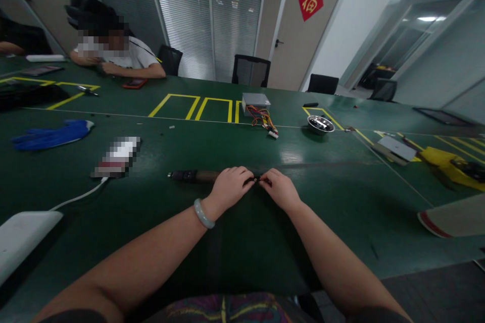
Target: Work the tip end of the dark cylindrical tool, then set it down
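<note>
So a dark screwdriver-like tool (197, 176) is lying flat on the green table (341, 202), dead centre, handle end out toward 9 o'clock. Looks like the tip end is being worked on: something tiny, maybe a bit, is pinched there, too small to be sure. The left hand (229, 187) is curled down over the shaft, closed on it. The right hand (279, 189) is pinched at the tip from 3 o'clock, fingertips nearly touching the left. Both forearms are stretched forward, wrists low. A careful, steady pinch is probably needed next.
</note>
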Demonstrator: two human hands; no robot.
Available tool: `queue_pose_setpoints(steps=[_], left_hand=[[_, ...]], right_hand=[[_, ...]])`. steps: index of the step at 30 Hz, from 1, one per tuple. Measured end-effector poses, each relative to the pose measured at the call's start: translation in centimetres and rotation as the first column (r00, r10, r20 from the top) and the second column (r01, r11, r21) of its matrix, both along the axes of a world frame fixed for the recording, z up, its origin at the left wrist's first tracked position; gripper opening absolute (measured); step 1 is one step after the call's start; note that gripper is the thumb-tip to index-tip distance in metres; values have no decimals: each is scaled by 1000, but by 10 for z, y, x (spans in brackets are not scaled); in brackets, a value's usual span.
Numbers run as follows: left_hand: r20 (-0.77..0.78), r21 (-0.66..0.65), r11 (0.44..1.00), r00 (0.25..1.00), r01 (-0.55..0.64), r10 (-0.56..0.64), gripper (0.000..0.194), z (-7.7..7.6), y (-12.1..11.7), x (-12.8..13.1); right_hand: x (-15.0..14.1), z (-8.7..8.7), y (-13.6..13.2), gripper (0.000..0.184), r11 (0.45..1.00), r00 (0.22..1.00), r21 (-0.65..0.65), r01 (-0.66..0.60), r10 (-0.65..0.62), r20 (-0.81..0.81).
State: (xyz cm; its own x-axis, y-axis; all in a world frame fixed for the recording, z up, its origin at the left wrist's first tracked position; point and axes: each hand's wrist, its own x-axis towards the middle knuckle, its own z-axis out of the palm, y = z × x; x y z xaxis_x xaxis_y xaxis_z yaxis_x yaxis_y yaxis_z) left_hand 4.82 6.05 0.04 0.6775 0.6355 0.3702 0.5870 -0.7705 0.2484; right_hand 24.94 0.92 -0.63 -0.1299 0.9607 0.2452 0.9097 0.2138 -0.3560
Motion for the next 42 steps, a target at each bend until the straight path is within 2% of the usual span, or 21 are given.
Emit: queue_pose_setpoints(steps=[7,15,21,30,34,42], left_hand=[[-4,-5,1000,1000,-4,4,20,0,-1,1],[-5,-5,1000,1000,2,-2,17,0,-1,-1],[1,-5,1000,1000,23,-23,20,0,-2,-4],[41,25,999,998,44,-45,23,4,-5,-11],[24,29,998,998,50,-51,21,5,-6,-10],[-58,38,999,998,36,-34,13,5,-5,1]], right_hand=[[-1,-2,2,8,999,998,3,-35,35,51],[-6,-1,0,15,998,977,31,-62,55,206],[-7,-3,4,16,993,978,-37,-109,114,176],[-4,-4,6,16,992,985,-55,-112,118,128],[-2,-4,5,20,992,990,-56,-113,117,81],[-3,0,2,12,990,992,-66,-124,126,20]])
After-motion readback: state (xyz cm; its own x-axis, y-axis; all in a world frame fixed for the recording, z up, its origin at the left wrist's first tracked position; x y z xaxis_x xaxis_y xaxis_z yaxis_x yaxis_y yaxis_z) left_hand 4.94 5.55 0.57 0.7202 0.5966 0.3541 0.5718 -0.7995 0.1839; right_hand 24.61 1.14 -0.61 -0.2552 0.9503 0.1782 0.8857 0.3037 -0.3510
